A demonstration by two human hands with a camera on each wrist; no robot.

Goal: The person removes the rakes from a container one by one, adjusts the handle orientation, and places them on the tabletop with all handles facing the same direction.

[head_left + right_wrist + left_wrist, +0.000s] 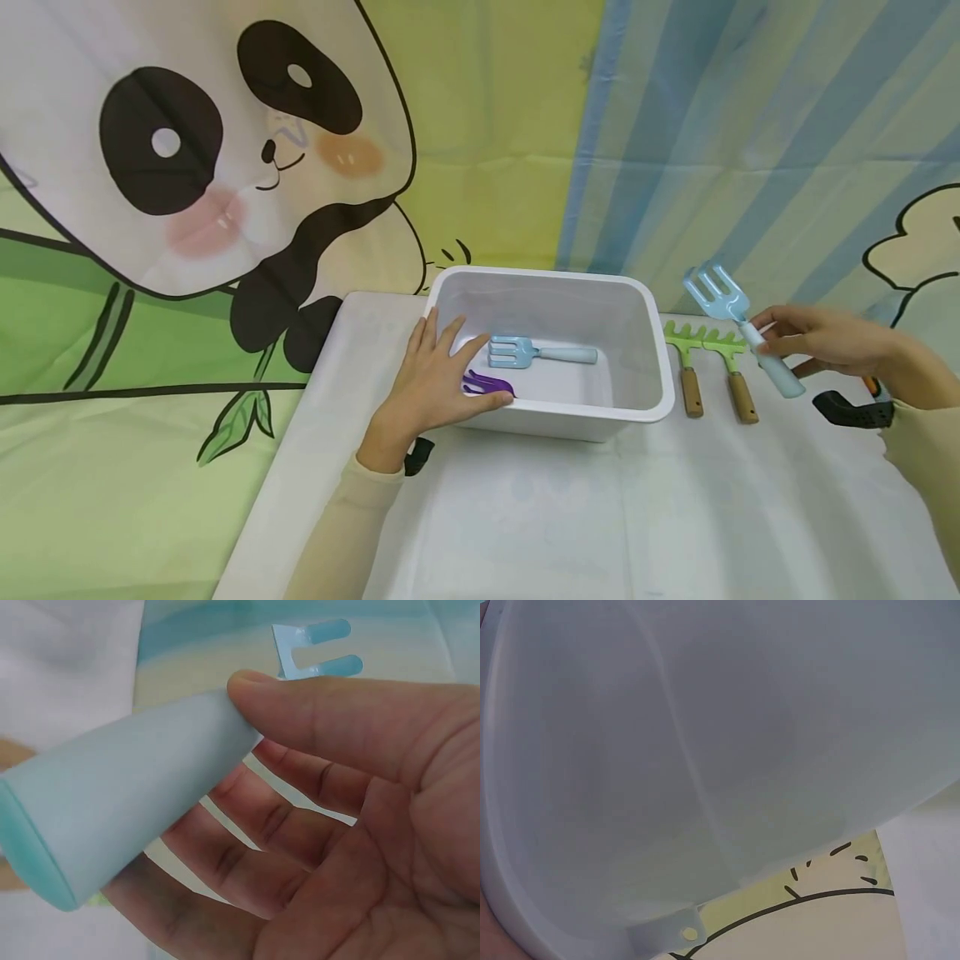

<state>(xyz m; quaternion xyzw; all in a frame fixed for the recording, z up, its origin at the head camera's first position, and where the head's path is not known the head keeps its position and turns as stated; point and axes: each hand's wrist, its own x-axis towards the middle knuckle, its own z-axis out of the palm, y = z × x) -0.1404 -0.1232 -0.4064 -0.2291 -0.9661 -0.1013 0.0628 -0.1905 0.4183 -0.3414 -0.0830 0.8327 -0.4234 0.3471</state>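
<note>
My right hand (847, 340) pinches a light blue hand fork (753, 337) by its pale handle (127, 787), between the thumb and curled fingers. The fork is held above the right side of the table, its tines up and to the left. At the near left corner of a white plastic bin (525, 414), my left hand (435, 379) rests with fingers spread and the thumb along the front rim. Inside the bin lie another light blue fork (513, 352) and a purple tool (487, 383), partly covered by the rim and thumb.
Two green rakes (742, 396) with wooden handles lie side by side, right of the bin. A white cloth (510, 517) covers the table. Behind hangs a printed curtain with a panda (300, 242) and blue stripes.
</note>
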